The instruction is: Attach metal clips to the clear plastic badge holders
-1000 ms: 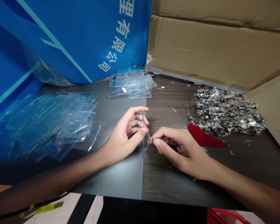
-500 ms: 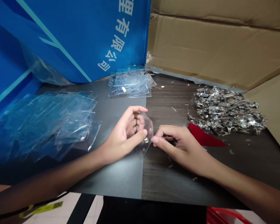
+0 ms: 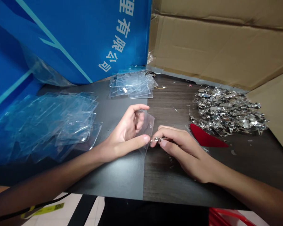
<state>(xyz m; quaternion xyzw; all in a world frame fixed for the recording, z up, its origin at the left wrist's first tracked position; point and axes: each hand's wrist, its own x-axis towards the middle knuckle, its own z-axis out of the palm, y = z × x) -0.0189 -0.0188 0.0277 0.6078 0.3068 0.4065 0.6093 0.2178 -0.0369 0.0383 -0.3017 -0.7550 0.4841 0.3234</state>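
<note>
My left hand (image 3: 126, 131) pinches a small transparent plastic badge sleeve (image 3: 145, 131) between thumb and fingers, holding it up off the tabletop. The sleeve has a punched hole near its upper right corner. My right hand (image 3: 179, 150) is shut on a small shiny metal clip (image 3: 157, 138), whose tip sits at the sleeve's right edge. The rest of the clip is hidden by my fingers. Whether the clip passes through the hole is hard to tell.
Transparent sleeves lie in a large heap (image 3: 52, 122) at left and a smaller stack (image 3: 132, 85) at back. Metal clips form a pile (image 3: 228, 110) at right, beside a red triangular piece (image 3: 204, 138). A blue board and cardboard flaps wall the dark tabletop (image 3: 122, 175).
The sleeve has turned from nearly edge-on to facing me, and it has shifted slightly up. My right hand has brought the clip to the sleeve's right edge.
</note>
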